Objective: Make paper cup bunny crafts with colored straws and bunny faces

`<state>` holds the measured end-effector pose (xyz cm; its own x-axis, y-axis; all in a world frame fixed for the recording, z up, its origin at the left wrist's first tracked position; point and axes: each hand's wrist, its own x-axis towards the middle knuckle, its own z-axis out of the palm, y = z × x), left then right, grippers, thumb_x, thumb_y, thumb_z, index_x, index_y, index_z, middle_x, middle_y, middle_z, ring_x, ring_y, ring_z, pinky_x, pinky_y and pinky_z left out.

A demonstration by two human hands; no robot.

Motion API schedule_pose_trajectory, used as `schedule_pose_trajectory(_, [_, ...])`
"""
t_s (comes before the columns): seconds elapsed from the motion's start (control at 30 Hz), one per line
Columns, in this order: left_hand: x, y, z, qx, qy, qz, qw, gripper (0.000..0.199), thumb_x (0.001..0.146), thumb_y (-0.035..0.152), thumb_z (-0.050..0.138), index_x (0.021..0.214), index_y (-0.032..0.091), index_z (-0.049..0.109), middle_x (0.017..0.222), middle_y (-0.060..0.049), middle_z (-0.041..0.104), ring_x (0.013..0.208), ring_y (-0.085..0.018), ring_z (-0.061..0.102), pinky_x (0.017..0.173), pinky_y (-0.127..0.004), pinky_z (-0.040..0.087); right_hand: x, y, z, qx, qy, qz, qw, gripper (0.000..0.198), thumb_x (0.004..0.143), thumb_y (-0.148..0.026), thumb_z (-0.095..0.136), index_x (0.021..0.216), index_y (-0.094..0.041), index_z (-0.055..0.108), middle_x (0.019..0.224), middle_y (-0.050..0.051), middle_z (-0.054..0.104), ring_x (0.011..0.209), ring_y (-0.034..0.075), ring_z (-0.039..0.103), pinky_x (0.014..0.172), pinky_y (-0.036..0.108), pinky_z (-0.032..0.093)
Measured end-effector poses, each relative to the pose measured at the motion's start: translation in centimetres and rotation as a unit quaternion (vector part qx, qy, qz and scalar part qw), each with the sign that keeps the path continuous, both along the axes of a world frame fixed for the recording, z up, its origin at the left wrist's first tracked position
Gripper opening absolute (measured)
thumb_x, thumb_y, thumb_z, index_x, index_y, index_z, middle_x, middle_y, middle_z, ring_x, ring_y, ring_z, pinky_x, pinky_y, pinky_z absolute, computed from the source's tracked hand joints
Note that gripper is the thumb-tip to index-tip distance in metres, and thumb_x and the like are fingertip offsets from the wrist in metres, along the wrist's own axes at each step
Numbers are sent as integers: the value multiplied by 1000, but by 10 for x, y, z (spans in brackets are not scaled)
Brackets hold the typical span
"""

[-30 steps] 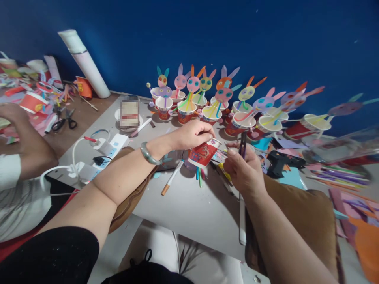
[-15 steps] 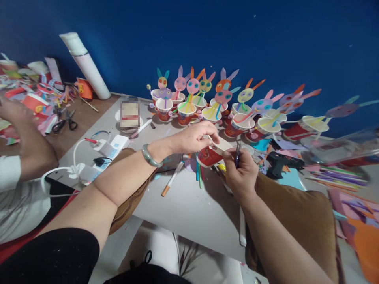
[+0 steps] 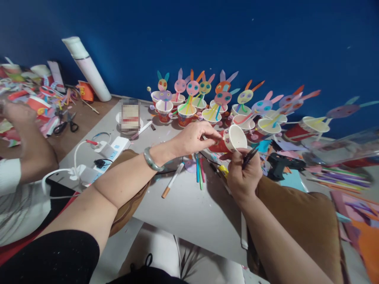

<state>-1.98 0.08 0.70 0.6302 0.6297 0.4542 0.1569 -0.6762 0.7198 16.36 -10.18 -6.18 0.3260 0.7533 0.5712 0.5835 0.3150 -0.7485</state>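
Tilted on its side above the table, a red and white paper cup turns its open mouth towards the right. My left hand, with a bangle on its wrist, is closed on the cup's red side near the base. At the cup's lower rim are the thumb and fingers of my right hand, which also grips a slim dark tool with pointed tips; its exact kind is unclear. Below the hands lie an orange-capped marker, several coloured sticks and a yellow-capped pen.
Several paper cups with rabbit-faced figures line the blue wall. A black glue gun and coloured strips lie right. On the left are a power strip, scissors, a white bottle and another person's arm.
The cup has turned so its mouth now faces right and towards me, showing its white inside. My right hand has shifted slightly right and down, and the dark tool now tilts rightward.
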Motion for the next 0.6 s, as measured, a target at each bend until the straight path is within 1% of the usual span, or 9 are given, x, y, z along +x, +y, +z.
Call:
schedule_pose_trajectory(0.07, [0, 0, -2, 4, 12, -8, 1000, 23, 85, 13, 68, 105, 17, 79, 96, -6, 73, 89, -16, 68, 81, -29, 54, 0, 0, -2, 3, -12, 3, 1000, 25, 103, -45, 51, 101, -21, 58, 76, 4, 71, 58, 16, 61, 58, 31, 47])
schedule_pose_trajectory(0.2, [0, 0, -5, 9, 23, -20, 999, 34, 82, 20, 74, 115, 17, 75, 111, -9, 73, 100, -19, 68, 83, -31, 55, -1, -2, -3, 5, -11, 23, 1000, 21, 103, -42, 52, 101, -22, 58, 73, 2, 72, 52, 14, 60, 56, 30, 47])
schedule_pose_trajectory(0.27, [-1, 1, -5, 20, 18, -30, 999, 35, 82, 24, 76, 116, 16, 74, 115, -10, 72, 105, -20, 67, 89, -33, 55, -3, -2, -3, 6, 8, 37, 999, 20, 104, -41, 52, 104, -22, 58, 71, 0, 71, 50, 14, 60, 54, 29, 47])
schedule_pose_trajectory(0.37, [-1, 1, -4, 32, 22, -50, 998, 38, 82, 28, 77, 118, 15, 72, 118, -12, 71, 109, -22, 66, 97, -37, 53, -5, -2, -2, 17, 37, 60, 997, 20, 103, -42, 54, 106, -22, 57, 70, -1, 70, 52, 14, 63, 53, 28, 49])
schedule_pose_trajectory(0.5, [-1, -2, 0, 22, 56, -74, 995, 50, 76, 28, 81, 123, 17, 66, 124, -13, 68, 115, -25, 64, 97, -38, 53, -10, -5, 3, 18, 50, 79, 995, 22, 103, -43, 52, 107, -22, 58, 70, -1, 71, 51, 15, 64, 55, 29, 53])
schedule_pose_trajectory(0.6, [-1, -5, 3, 8, 80, -76, 994, 52, 75, 28, 81, 123, 19, 61, 127, -13, 66, 116, -25, 62, 96, -37, 53, -13, -8, 7, -2, 47, 85, 995, 24, 103, -44, 52, 109, -22, 60, 73, 3, 73, 57, 17, 68, 59, 32, 55])
